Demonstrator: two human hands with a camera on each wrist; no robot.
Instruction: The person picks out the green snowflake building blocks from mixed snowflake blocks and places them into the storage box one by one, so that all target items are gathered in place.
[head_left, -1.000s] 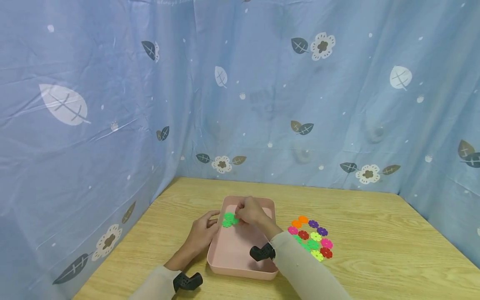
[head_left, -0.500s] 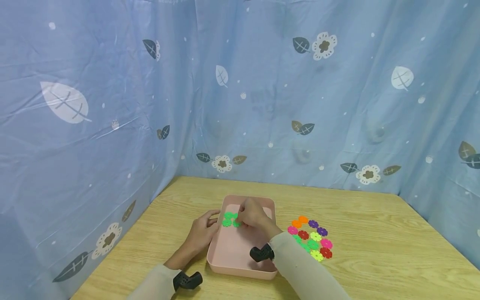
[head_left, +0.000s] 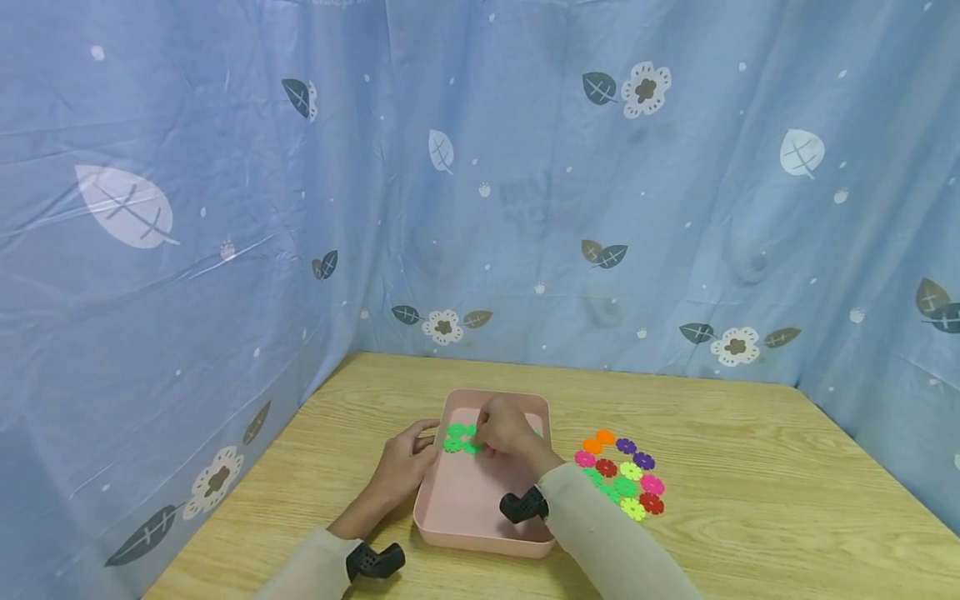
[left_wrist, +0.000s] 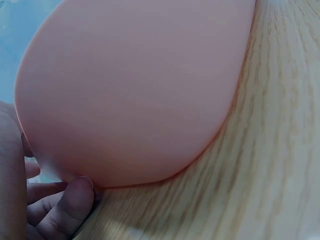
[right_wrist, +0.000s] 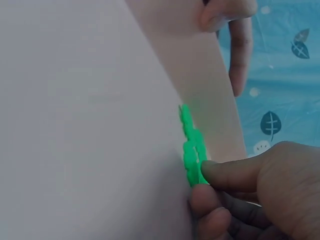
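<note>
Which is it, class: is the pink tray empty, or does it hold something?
It holds something: the head view shows green flower-shaped discs inside the pink tray, beside the right hand.

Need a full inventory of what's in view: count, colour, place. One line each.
Tray: one, pink, mid-table
Green discs in tray: at least four, green, far left part; a further green sliver near the right wall
Orange discs: two, orange, table, right of tray
Purple discs: two, purple, same group
Pink discs: two, pink, same group
Red discs: two, red, same group
Yellow discs: two, yellow, same group
Green discs on table: at least three, green, same group
Table: one, pale wood-grain, beneath
Curtain: count unclear, blue, patterned, around table
Wrist devices: two, black, one per wrist
Sleeves: two, off-white, forearms
Left grip: one, bare, at tray's left side
Right grip: one, bare, pinching a green disc in tray
</note>
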